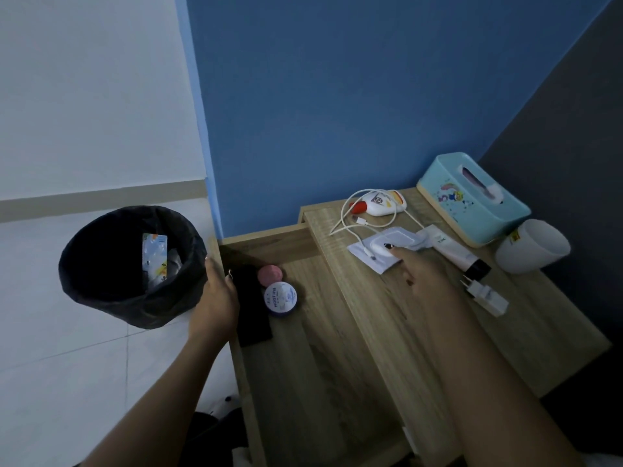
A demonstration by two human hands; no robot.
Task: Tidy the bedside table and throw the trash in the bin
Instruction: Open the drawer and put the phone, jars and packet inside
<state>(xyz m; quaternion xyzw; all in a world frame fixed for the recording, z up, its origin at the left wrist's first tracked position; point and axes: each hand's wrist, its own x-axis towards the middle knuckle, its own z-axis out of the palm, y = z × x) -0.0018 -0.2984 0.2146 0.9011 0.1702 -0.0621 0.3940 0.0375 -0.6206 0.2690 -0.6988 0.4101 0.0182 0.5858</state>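
With our left hand loosely open by the bin, our right hand touches the white packet on the tabletop with straight fingers; we should pinch only it, sparing the cable.

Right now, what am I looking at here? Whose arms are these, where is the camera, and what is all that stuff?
No machine here: a person wears a camera on the head, looking down at their own hands. The left hand rests at the edge of an open wooden drawer, beside a black pouch and a round tin. The right hand reaches onto the bedside table, fingers touching a flat white packet; it grips nothing yet. Nearby lie a white cable, a tube, a charger plug, a white cup and a blue tissue box. A bin stands on the floor.
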